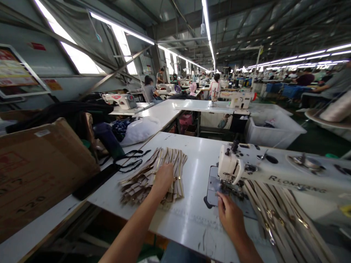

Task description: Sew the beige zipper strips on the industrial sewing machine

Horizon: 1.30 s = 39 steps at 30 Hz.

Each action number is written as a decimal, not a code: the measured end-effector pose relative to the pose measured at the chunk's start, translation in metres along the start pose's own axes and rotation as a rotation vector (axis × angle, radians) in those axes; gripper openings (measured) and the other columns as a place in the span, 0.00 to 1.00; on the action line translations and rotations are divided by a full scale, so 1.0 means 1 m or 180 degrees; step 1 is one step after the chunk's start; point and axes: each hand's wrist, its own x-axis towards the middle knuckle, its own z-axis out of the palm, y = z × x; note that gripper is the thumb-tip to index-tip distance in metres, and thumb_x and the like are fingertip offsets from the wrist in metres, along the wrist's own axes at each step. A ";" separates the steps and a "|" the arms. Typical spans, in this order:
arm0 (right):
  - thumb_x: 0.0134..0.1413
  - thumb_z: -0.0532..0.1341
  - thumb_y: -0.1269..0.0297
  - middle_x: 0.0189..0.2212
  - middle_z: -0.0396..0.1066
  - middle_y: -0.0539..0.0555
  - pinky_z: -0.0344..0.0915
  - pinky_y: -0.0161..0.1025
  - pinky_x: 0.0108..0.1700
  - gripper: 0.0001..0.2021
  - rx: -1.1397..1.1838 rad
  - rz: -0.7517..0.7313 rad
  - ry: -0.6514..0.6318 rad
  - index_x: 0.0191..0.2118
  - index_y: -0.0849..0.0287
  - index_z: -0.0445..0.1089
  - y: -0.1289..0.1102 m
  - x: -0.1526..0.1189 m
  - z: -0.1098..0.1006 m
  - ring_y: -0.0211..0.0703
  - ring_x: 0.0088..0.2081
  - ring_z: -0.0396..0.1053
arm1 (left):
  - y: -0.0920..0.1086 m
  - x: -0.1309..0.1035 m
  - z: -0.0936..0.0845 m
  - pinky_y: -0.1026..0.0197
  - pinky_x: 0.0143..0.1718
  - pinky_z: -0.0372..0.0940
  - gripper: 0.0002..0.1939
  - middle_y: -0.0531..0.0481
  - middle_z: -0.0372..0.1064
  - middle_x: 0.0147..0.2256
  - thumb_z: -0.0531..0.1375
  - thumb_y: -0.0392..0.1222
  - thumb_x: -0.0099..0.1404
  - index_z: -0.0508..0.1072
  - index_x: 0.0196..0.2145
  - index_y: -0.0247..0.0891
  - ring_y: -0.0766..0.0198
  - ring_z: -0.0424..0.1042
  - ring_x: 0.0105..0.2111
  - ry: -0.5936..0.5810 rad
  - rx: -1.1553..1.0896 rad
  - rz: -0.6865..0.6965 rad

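A fanned pile of beige zippers [175,157] with gold-coloured teeth and metal pulls lies on the white sewing table [192,219]. My left hand [164,177] rests on the middle of this pile, fingers curled down into it. Its fingertips are hidden, so a grip cannot be made out. By the metal plate [214,186] of the white sewing machine [263,168] is my right hand [231,215], loosely bent, with a gap between thumb and forefinger and nothing visible in it. More beige zippers [285,215] hang over the machine bed, to the right of that hand.
A large cardboard box [41,171] stands at the left, near black straps [131,164] and a white bag [142,129]. Beyond the table are a white bin [274,128] and another sewing machine [241,98]. Several people sit or stand farther back.
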 end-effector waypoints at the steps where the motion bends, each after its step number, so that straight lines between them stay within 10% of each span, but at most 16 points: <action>1: 0.65 0.46 0.65 0.42 0.74 0.58 0.69 0.39 0.42 0.16 0.0003 0.0013 -0.0010 0.47 0.63 0.70 -0.003 0.001 -0.002 0.45 0.42 0.73 | 0.002 -0.001 -0.003 0.56 0.36 0.67 0.12 0.37 0.70 0.33 0.49 0.28 0.62 0.73 0.33 0.31 0.52 0.73 0.34 -0.0013 0.0061 0.0005; 8: 0.63 0.50 0.67 0.35 0.72 0.55 0.66 0.39 0.39 0.12 -0.0553 0.0488 -0.0046 0.39 0.58 0.71 -0.005 -0.008 -0.049 0.45 0.36 0.71 | 0.048 -0.035 -0.016 0.56 0.38 0.66 0.10 0.41 0.66 0.42 0.51 0.39 0.68 0.69 0.42 0.35 0.54 0.71 0.37 0.0517 -0.0744 0.0769; 16: 0.56 0.55 0.56 0.37 0.71 0.61 0.64 0.46 0.42 0.13 -0.1587 0.1472 0.0599 0.40 0.60 0.68 0.056 -0.054 -0.128 0.55 0.41 0.68 | 0.118 -0.108 0.046 0.63 0.32 0.63 0.07 0.50 0.67 0.34 0.51 0.40 0.69 0.68 0.37 0.41 0.64 0.69 0.29 -0.0797 -0.2432 0.1723; 25: 0.50 0.57 0.56 0.28 0.74 0.53 0.63 0.41 0.34 0.12 -0.0871 0.2333 0.0147 0.37 0.57 0.71 0.081 -0.060 -0.149 0.47 0.31 0.71 | 0.121 -0.115 0.053 0.62 0.34 0.62 0.07 0.50 0.67 0.34 0.51 0.40 0.69 0.69 0.36 0.41 0.62 0.68 0.32 -0.0940 -0.2527 0.1876; 34: 0.60 0.54 0.52 0.37 0.73 0.57 0.66 0.44 0.44 0.15 -0.1273 0.0453 0.0960 0.30 0.54 0.70 0.035 -0.068 -0.195 0.49 0.41 0.71 | 0.121 -0.124 0.047 0.61 0.35 0.63 0.13 0.46 0.71 0.36 0.53 0.48 0.70 0.74 0.40 0.40 0.60 0.69 0.34 -0.1242 -0.3222 0.1790; 39: 0.61 0.55 0.65 0.32 0.73 0.52 0.69 0.29 0.35 0.08 -0.0519 -0.0548 0.0324 0.34 0.53 0.71 -0.018 -0.070 -0.175 0.37 0.33 0.73 | 0.130 -0.173 0.055 0.64 0.27 0.62 0.34 0.45 0.73 0.28 0.59 0.64 0.61 0.68 0.53 0.35 0.63 0.70 0.26 -0.3410 -0.5207 0.1304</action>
